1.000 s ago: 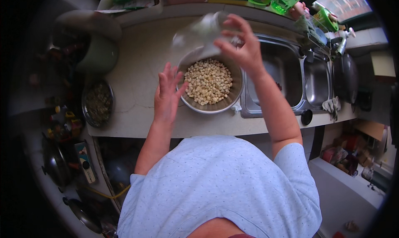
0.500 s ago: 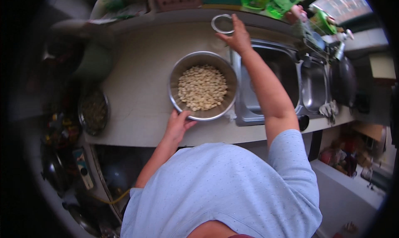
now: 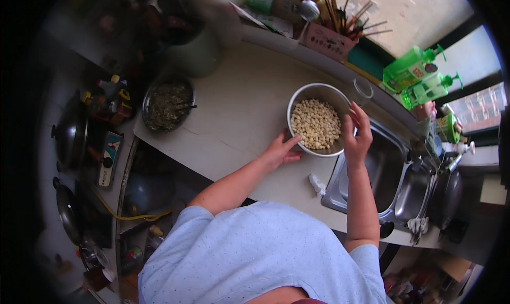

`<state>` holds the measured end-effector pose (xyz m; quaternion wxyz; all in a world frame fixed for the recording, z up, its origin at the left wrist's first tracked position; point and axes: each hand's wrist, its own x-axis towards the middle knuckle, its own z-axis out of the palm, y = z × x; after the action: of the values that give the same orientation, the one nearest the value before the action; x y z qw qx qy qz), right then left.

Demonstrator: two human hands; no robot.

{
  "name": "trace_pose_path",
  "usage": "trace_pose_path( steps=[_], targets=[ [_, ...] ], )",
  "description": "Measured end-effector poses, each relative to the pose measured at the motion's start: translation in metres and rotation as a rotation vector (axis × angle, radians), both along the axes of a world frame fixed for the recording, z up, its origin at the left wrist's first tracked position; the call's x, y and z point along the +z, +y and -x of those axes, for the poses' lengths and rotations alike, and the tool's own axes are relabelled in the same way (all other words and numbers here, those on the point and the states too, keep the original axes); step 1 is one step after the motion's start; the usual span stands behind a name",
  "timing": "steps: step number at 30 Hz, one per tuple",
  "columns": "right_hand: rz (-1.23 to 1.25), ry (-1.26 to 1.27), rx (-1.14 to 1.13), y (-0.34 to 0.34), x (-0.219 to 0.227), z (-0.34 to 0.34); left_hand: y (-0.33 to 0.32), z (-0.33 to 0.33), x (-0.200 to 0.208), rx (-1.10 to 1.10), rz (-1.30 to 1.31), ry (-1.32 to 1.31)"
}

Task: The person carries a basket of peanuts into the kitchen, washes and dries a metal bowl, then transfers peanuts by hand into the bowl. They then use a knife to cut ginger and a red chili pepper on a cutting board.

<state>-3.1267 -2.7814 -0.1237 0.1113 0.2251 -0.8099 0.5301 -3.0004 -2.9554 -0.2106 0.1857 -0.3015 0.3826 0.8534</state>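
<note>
A round metal pot [image 3: 291,106] stands on the countertop, its bottom covered with pale, chunky pieces [image 3: 315,124] that look like beans or kernels. My left hand [image 3: 283,151] holds its near left side, fingers spread along the wall and the rim. On the right, my right hand [image 3: 358,134] curves its fingers around the rim, beside the sink. Behind the pot, a clear drinking glass [image 3: 363,89] stands close to the back ledge, apart from both hands.
The double steel sink [image 3: 380,160] lies right of the pot. A crumpled white tissue [image 3: 317,185] sits near the counter's front edge. Far left is a bowl of dark chopped food [image 3: 169,104]. A pink chopstick holder [image 3: 328,41] and green pump bottles [image 3: 411,70] line the ledge.
My right hand has let go of the glass and come back to the pot's right rim. The view has turned left; the pot now sits nearer the glass, with my left hand still at it.
</note>
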Motion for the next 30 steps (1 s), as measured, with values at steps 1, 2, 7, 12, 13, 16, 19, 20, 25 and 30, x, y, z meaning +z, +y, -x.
trace_pose_path(
  steps=[1, 2, 7, 12, 13, 16, 19, 20, 25, 30],
  targets=[
    [0.007, 0.002, 0.082, -0.029, 0.012, 0.001, -0.008, -0.009, 0.005, -0.026, -0.014, 0.028],
    [-0.008, 0.066, 0.186, -0.06, 0.026, 0.006, -0.016, -0.018, 0.009, 0.025, 0.02, -0.032],
    [0.034, 0.129, 0.411, -0.232, 0.061, 0.043, -0.098, -0.107, 0.001, 0.259, 0.055, 0.027],
    [-0.158, 0.386, 0.248, -0.396, 0.057, 0.098, -0.181, -0.198, -0.011, 0.557, 0.115, -0.056],
    [-0.225, 0.383, 0.184, -0.418, 0.054, 0.103, -0.194, -0.209, -0.013, 0.608, 0.114, -0.052],
    [-0.49, 0.301, 0.154, -0.461, 0.05, 0.114, -0.222, -0.229, -0.018, 0.727, 0.103, -0.06],
    [-0.567, 0.232, 0.107, -0.47, 0.051, 0.112, -0.245, -0.234, -0.025, 0.824, 0.069, -0.028],
    [-0.533, 0.199, 0.137, -0.467, 0.052, 0.11, -0.253, -0.233, -0.028, 0.832, 0.052, -0.023],
    [-0.432, 0.349, 0.107, -0.436, 0.054, 0.086, -0.285, -0.22, -0.041, 0.917, -0.03, 0.083],
    [-0.264, 0.403, 0.072, -0.387, 0.059, 0.047, -0.305, -0.208, -0.05, 0.926, -0.046, 0.132]
  ],
)
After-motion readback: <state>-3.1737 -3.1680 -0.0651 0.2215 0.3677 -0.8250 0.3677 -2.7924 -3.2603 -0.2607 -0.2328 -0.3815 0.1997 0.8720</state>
